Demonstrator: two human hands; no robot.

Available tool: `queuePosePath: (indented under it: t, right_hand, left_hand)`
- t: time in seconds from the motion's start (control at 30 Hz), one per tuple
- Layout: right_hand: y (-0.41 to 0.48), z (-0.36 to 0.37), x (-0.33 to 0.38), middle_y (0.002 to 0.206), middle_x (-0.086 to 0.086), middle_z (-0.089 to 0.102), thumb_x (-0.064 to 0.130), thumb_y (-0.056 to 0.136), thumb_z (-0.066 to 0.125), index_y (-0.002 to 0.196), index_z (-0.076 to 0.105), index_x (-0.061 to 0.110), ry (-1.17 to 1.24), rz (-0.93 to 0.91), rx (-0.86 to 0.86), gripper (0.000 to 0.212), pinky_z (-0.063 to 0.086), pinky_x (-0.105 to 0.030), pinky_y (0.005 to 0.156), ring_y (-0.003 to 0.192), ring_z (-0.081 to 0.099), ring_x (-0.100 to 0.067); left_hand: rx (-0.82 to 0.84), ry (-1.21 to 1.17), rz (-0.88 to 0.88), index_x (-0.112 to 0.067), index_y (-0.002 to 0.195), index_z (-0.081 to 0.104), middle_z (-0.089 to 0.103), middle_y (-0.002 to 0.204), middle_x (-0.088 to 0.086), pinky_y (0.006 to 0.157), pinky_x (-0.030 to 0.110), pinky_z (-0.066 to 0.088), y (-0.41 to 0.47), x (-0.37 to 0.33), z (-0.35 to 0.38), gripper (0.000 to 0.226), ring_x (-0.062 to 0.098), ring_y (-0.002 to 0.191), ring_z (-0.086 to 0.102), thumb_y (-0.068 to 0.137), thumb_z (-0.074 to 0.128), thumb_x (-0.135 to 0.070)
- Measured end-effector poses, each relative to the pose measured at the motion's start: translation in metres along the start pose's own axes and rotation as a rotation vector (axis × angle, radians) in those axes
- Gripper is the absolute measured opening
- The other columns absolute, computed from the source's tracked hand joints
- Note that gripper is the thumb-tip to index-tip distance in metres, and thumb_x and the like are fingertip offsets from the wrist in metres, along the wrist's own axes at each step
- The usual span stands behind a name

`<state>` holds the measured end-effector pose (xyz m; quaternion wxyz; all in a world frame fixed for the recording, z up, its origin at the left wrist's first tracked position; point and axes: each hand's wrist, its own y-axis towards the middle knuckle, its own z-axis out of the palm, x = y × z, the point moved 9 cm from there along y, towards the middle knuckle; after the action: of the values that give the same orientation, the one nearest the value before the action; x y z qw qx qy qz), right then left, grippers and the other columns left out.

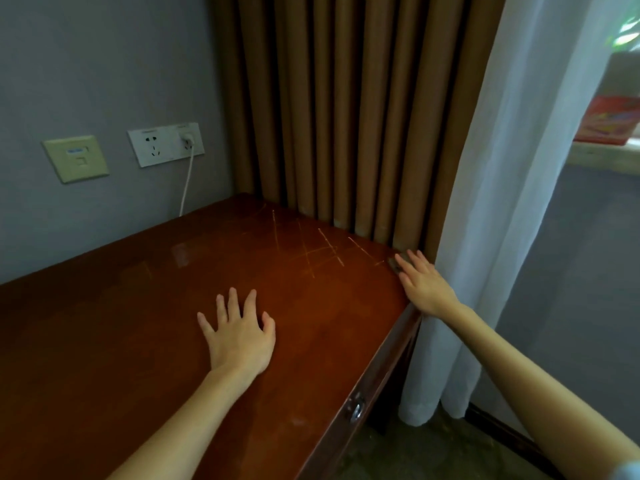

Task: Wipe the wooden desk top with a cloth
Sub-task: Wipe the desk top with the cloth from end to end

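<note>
The reddish-brown wooden desk top [145, 334] fills the lower left of the head view, glossy, with pale scratches near its far right corner. My left hand [239, 330] lies flat on the desk's middle with the fingers spread. My right hand [422, 282] reaches to the desk's far right corner, fingers straight, its fingertips on a small dark greyish thing [394, 264] that is mostly hidden beneath them; I cannot tell whether it is the cloth.
Brown curtains [332, 116] hang against the desk's far edge, and a white sheer curtain [512, 202] falls at the right. Wall sockets [166, 144] hold a white plug whose cable [187, 181] drops behind the desk. A metal drawer handle [356, 408] sits on the desk's front.
</note>
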<state>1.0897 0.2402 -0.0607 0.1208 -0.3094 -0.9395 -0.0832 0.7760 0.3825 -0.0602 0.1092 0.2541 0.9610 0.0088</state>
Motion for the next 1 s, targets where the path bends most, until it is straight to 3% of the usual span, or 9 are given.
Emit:
queuePosePath:
  t: [0.2, 0.5, 0.57, 0.83, 1.0]
  right_hand:
    - [0.042, 0.001, 0.017, 0.16, -0.006, 0.009, 0.037, 0.104, 0.019, 0.153, 0.015, 0.022, -0.099, 0.025, 0.023, 0.051, 0.002, -0.036, 0.119, 0.148, 0.001, -0.022]
    - [-0.023, 0.018, 0.096, 0.16, 0.004, 0.006, 0.036, 0.104, 0.02, 0.151, 0.015, 0.031, -0.109, -0.44, 0.074, 0.048, -0.003, -0.027, 0.117, 0.147, -0.003, -0.012]
    - [-0.04, 0.017, 0.092, 0.159, 0.008, 0.008, 0.036, 0.103, 0.02, 0.151, 0.015, 0.032, -0.073, -0.469, 0.088, 0.048, -0.004, -0.026, 0.118, 0.147, -0.002, -0.009]
    - [0.001, -0.005, -0.014, 0.156, -0.006, 0.024, 0.027, 0.104, 0.028, 0.15, 0.028, 0.016, 0.078, -0.049, -0.047, 0.047, 0.011, -0.033, 0.118, 0.146, 0.012, -0.021]
    - [0.046, -0.006, -0.012, 0.15, -0.011, 0.036, 0.029, 0.104, 0.026, 0.147, 0.033, 0.014, 0.056, 0.066, -0.012, 0.047, 0.019, -0.039, 0.115, 0.138, 0.032, -0.028]
  left_hand:
    - [0.005, 0.006, -0.009, -0.029, 0.153, 0.004, -0.003, 0.161, 0.005, 0.117, 0.055, -0.001, -0.002, 0.0, -0.001, 0.058, 0.026, 0.148, -0.008, 0.1, 0.017, -0.047]
    - [0.01, 0.002, 0.008, -0.029, 0.153, 0.005, -0.003, 0.161, 0.005, 0.118, 0.053, -0.002, -0.003, 0.0, -0.001, 0.058, 0.025, 0.148, -0.008, 0.1, 0.017, -0.048]
    - [0.017, 0.0, 0.015, -0.029, 0.153, 0.005, -0.003, 0.161, 0.005, 0.118, 0.053, -0.002, -0.001, 0.001, 0.0, 0.058, 0.025, 0.148, -0.008, 0.1, 0.018, -0.048]
    - [0.015, 0.005, 0.012, -0.031, 0.153, 0.004, -0.004, 0.161, 0.004, 0.118, 0.052, -0.001, 0.008, 0.001, 0.002, 0.059, 0.024, 0.148, -0.009, 0.099, 0.017, -0.05]
    - [-0.002, 0.005, 0.001, -0.03, 0.153, 0.004, -0.004, 0.161, 0.005, 0.118, 0.054, -0.001, 0.009, 0.0, 0.001, 0.059, 0.025, 0.148, -0.008, 0.099, 0.016, -0.049]
